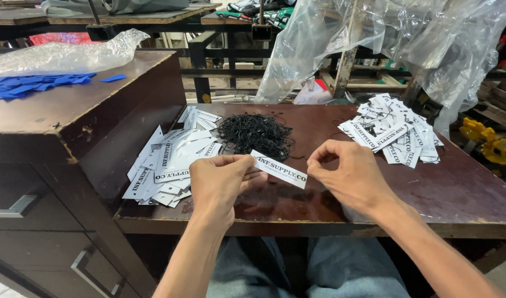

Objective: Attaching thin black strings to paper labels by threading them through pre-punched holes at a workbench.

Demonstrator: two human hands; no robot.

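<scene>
My left hand [220,179] pinches one end of a white paper tag with black lettering [280,169] and holds it just above the brown table [457,193]. My right hand [349,171] hovers at the tag's other end, thumb and forefinger pinched together, perhaps on a thin black string that I cannot make out. A tangle of black strings [254,135] lies just behind the hands. Loose white tags [170,160] are piled to the left, and a heap of tags with strings attached [393,129] sits at the right.
A taller dark cabinet with drawers [54,165] stands at the left, carrying blue pieces [32,85] and a clear plastic bag [65,55]. A large clear plastic sheet [396,38] hangs behind the table. Yellow objects [487,140] lie at the far right. My knees are under the table edge.
</scene>
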